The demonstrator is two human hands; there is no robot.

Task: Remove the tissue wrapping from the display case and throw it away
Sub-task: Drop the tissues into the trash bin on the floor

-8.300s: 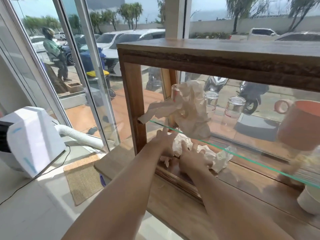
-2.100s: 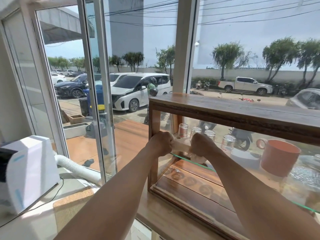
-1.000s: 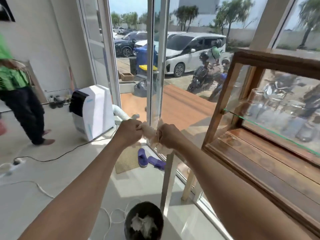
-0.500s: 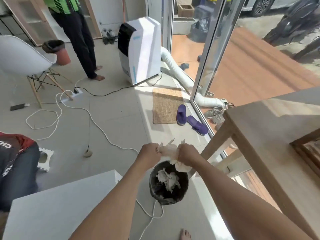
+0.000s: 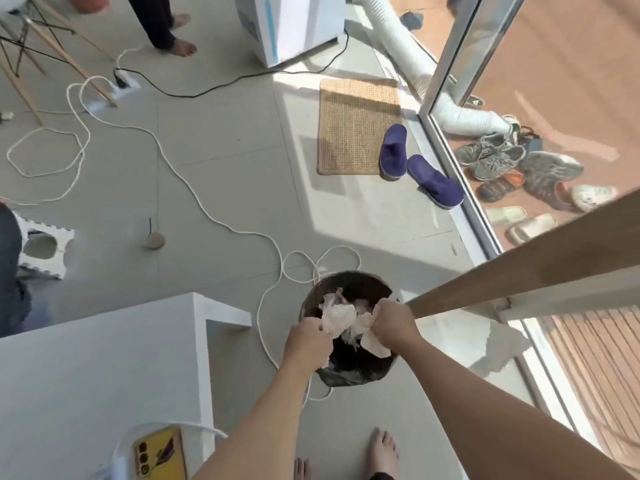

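Note:
A crumpled wad of white tissue wrapping (image 5: 341, 320) hangs between my two hands, directly over the mouth of a round black bin (image 5: 349, 284) on the floor. My left hand (image 5: 307, 341) grips the wad's left side and my right hand (image 5: 393, 323) grips its right side. More tissue shows deeper inside the bin, partly hidden by the wad. The display case is out of view.
A wooden table leg (image 5: 519, 271) slants in from the right beside the bin. A white cable (image 5: 221, 216) loops across the floor around the bin. A white table (image 5: 104, 375) stands at lower left. Purple slippers (image 5: 415, 171), a woven mat (image 5: 356, 126) and another person's feet (image 5: 180, 46) lie further off.
My head has tipped down and both hands have lowered with the tissue, from above the bin's near edge to right over its opening. The display case has left the view.

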